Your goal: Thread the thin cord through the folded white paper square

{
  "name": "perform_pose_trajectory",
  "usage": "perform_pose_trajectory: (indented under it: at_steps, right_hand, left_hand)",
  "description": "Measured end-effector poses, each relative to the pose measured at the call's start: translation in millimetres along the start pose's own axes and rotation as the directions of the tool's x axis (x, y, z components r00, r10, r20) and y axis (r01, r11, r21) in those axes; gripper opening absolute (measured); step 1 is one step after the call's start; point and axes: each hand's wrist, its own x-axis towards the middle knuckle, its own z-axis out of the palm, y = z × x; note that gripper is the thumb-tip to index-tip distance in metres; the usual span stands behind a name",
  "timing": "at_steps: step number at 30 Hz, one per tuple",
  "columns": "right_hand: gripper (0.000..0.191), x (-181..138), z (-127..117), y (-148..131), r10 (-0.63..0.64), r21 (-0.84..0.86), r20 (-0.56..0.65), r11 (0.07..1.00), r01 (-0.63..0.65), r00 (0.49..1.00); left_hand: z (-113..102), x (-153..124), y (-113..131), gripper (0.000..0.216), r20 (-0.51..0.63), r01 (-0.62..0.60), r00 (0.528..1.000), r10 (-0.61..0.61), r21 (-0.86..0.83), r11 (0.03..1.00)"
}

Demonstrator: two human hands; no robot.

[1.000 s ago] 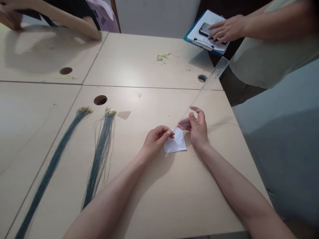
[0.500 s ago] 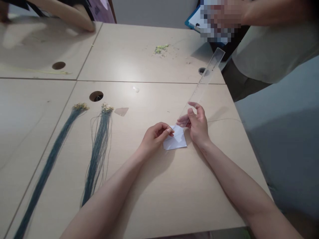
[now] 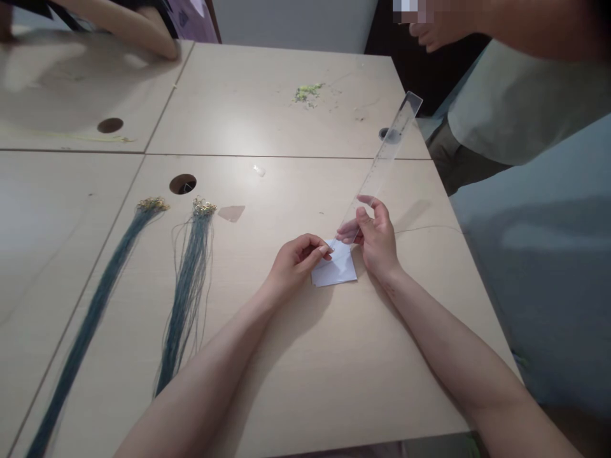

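My right hand grips a clear plastic ruler, fingers behind it and thumb curled at its edge. The ruler slants up and away to the right from the hand. At the ruler's near end my left hand is closed in a pinch; what lies between its thumb and forefinger is too small to make out. Beneath both hands' fingertips lies a small white paper on the table. A thin thread runs along the tabletop from beside my right hand toward the right edge.
Two bundles of blue-green cords, a left bundle and a right bundle, with gold-coloured metal ends, lie at the left. Behind are a clear scrap, yellow-green bits and a cable hole. A person stands at the right; another's forearm rests far left.
The standing person's hand and blue clipboard have moved up, and the clipboard is out of view. My hands, the ruler and the paper keep their places apart from a slight view shift.
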Motion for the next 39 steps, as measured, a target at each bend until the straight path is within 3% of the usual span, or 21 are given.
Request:
perform_pose_trajectory:
  at_steps: [10,19,39]
  right_hand:
    - [0.042,-0.4,-0.6,-3.0,0.015,-0.005,0.006,1.000,-0.015,1.000]
    - [0.043,0.1,-1.8,-2.9,0.007,-0.014,0.019,1.000,-0.007,1.000]
    - [0.044,-0.4,-2.1,-2.4,0.011,-0.032,0.056,0.999,-0.009,0.998]
  left_hand:
    - [-1.6,0.7,4.8,0.020,0.020,0.038,0.999,-0.039,0.017,0.999]
    - [-3.1,0.5,2.7,0.018,0.056,-0.021,0.998,0.021,0.011,1.000]
    - [-4.1,0.7,2.7,0.021,0.093,-0.020,0.996,0.012,0.083,0.996]
